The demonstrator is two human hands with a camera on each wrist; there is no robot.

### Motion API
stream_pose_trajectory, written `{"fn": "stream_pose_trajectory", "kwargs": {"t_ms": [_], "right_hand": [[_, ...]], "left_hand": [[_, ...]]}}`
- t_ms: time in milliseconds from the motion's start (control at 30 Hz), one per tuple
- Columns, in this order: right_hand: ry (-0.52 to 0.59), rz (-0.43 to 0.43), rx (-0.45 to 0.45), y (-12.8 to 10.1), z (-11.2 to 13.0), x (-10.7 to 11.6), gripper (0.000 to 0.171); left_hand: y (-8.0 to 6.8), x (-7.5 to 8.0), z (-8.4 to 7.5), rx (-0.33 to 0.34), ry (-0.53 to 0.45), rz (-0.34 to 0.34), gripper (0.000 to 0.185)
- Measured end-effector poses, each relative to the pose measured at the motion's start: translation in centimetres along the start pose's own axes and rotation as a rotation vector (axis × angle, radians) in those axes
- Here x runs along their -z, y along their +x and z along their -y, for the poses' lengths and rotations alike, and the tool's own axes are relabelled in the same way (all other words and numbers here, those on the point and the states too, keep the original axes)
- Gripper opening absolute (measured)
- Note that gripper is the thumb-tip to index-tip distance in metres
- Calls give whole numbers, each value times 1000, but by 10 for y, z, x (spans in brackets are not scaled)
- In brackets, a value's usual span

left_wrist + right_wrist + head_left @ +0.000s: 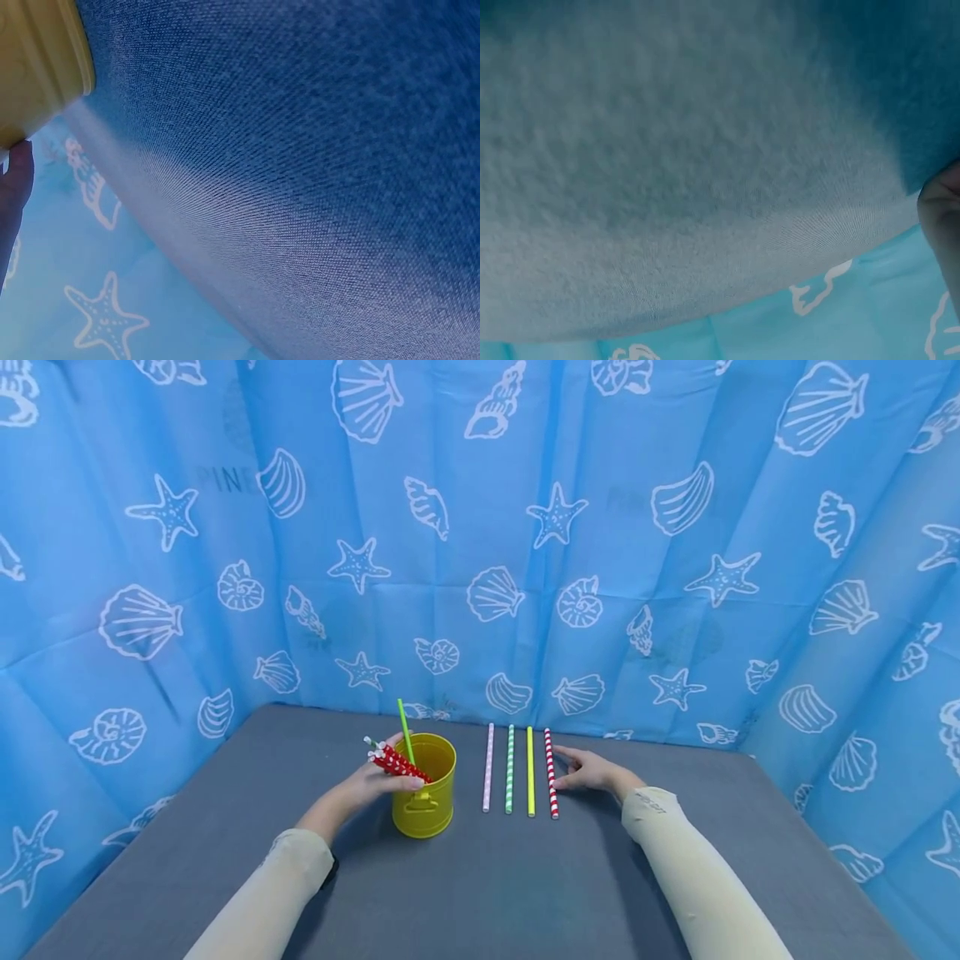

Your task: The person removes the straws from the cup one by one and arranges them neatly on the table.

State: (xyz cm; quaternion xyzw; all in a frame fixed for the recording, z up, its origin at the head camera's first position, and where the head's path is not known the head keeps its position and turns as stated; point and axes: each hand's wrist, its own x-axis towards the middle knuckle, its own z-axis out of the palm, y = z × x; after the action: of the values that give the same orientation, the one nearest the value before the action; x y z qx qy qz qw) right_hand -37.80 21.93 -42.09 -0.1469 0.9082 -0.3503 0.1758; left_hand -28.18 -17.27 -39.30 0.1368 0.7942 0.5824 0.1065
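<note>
I have the left hand point(366, 783) gripping the yellow bucket point(423, 823) of straws point(396, 762), the right hand point(592, 772) spread against the red-striped straw point(551, 770) on the counter point(450, 902). I judge this is lining-up; next calls for a light, straightening nudge

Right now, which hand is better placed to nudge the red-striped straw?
Probably the right hand: it lies at the red-striped straw, while the left hand grips the yellow bucket, beyond three other straws.
</note>
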Motion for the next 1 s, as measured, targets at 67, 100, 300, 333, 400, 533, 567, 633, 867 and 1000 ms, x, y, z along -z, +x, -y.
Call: {"fn": "stream_pose_trajectory", "kwargs": {"t_ms": [67,100,300,333,400,533,567,633,867,1000], "right_hand": [[9,4,18,-2,-1,0,82],[8,8,25,-3,0,0,82],[-15,-11,36,-8,8,-1,81],[-16,-26,41,-9,10,-1,80],[-10,-59,64,-11,16,0,76],[94,-138,109,-18,31,1,66],[127,-155,122,-20,35,1,63],[192,-183,138,-23,43,1,60],[328,-215,226,-33,75,-6,51],[386,-174,329,-38,96,-14,48]], "left_hand": [[1,0,1,-1,-1,-3,96],[1,0,1,4,-4,-5,96],[0,1,5,-1,-15,-5,95],[0,1,5,-1,-17,-6,94],[0,1,5,-2,-21,-6,94],[0,-1,4,23,-22,-15,95],[1,-2,3,31,-21,-18,95],[2,-2,3,42,-20,-28,95],[2,-2,2,-13,-44,5,93],[1,-1,1,7,-36,-3,96]]}}
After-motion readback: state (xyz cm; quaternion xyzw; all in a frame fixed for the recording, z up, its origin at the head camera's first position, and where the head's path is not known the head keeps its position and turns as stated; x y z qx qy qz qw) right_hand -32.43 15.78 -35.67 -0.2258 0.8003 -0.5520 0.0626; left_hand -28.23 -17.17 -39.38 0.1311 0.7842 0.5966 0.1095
